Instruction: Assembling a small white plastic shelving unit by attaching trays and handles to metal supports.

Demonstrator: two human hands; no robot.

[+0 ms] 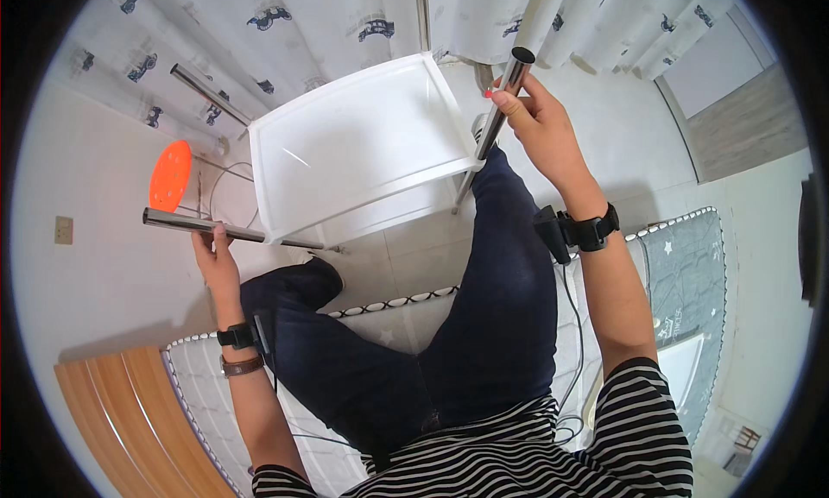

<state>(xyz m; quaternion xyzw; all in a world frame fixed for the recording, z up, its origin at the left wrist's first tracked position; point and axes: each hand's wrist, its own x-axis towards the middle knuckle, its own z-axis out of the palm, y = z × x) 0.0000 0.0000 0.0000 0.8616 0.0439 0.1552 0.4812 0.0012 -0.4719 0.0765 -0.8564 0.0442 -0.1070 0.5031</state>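
A white plastic shelf tray (pixel 358 135) stands in front of my knees with a shiny metal pole at each corner. My left hand (pixel 218 263) is closed round the near left pole (pixel 177 219), thumb on top, close to the tray's corner. Up at the near right corner, my right hand (pixel 544 127) grips the near right pole (pixel 494 131) below its open dark end. Two more poles rise at the far corners: the far left pole (pixel 207 94) and the far right pole (pixel 423 15). A lower white tier partly shows under the tray.
An orange round stool (pixel 170 176) with thin metal legs stands at the left by the wall. A patterned white curtain (pixel 319 23) hangs behind the shelf. I sit on a grey bed cover (pixel 406 321); a wooden headboard (pixel 129 412) is at the lower left.
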